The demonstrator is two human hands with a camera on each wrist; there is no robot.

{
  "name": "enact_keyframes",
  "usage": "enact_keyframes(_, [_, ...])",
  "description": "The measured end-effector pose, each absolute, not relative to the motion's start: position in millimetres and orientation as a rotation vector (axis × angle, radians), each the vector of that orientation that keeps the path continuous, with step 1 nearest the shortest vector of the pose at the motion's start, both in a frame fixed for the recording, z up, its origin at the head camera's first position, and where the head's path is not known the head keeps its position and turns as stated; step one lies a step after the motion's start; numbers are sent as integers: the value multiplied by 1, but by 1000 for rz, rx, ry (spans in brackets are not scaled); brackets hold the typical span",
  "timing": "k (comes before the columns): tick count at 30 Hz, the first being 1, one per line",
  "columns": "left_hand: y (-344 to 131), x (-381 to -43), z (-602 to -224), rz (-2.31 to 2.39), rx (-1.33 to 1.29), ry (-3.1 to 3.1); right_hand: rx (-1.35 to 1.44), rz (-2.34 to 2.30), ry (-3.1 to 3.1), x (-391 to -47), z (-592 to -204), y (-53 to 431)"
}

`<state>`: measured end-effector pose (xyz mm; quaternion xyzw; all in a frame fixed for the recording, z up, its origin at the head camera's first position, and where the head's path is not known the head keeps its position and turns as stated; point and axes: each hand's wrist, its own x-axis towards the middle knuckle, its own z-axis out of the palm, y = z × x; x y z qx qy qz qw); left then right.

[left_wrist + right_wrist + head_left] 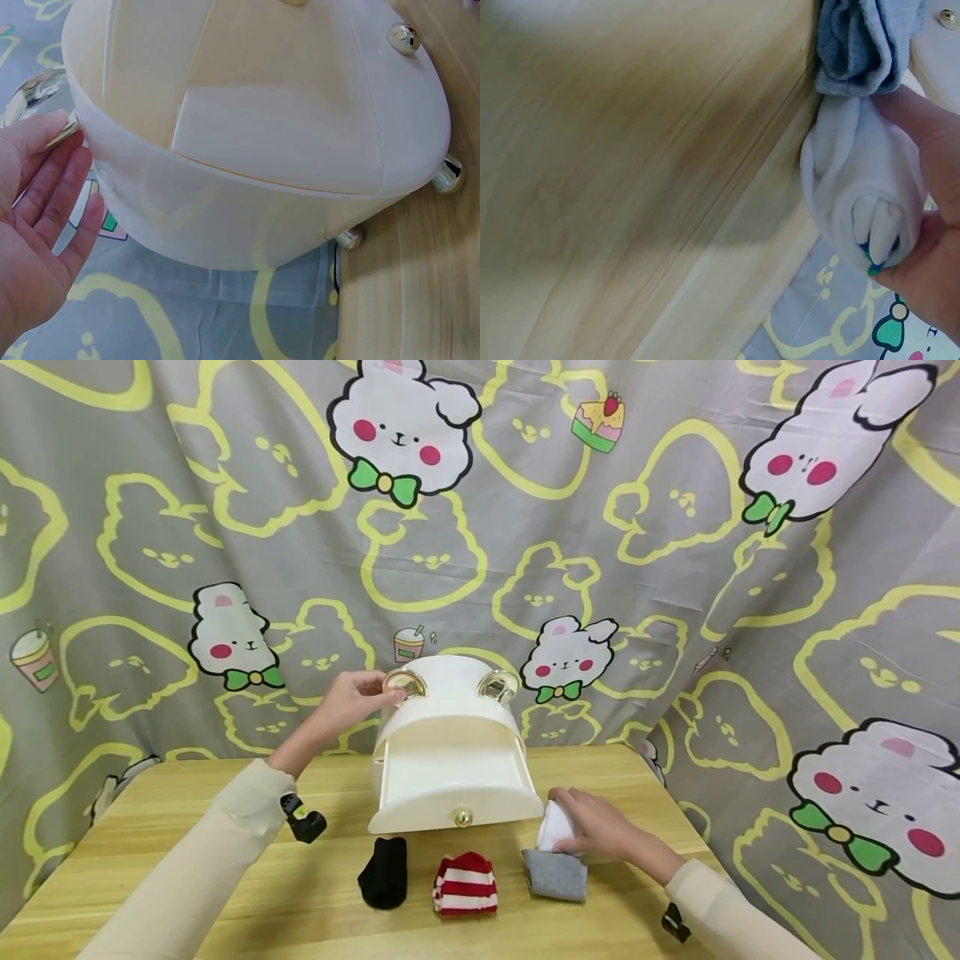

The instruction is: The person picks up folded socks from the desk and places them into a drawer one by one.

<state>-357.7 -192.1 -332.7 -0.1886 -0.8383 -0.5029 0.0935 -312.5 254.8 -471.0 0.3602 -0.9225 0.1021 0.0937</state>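
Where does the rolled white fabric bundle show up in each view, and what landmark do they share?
Head: the rolled white fabric bundle is lower right of center, in the right hand's grip, touching the folded gray fabric bundle.
Left wrist: not in it.
Right wrist: right of center, below the gray bundle.
Shared landmark: the shiny round gold knob, lower center in head, upper right in left wrist, top-right corner in right wrist.

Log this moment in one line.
left hand: pinches gold ear; right hand: grips white sock; drawer: open; black sock, striped sock, gray sock: on table
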Motion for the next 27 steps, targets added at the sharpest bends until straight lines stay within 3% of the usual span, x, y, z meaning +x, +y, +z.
enact_keyframes(17, [-191, -357, -333, -1526, -570, -2462, 1008, 310, -2763, -323, -465, 250])
enact_keyframes(27, [-190, -356, -333, -1534, -565, -2447, 1048, 57, -2331, -326, -465, 243])
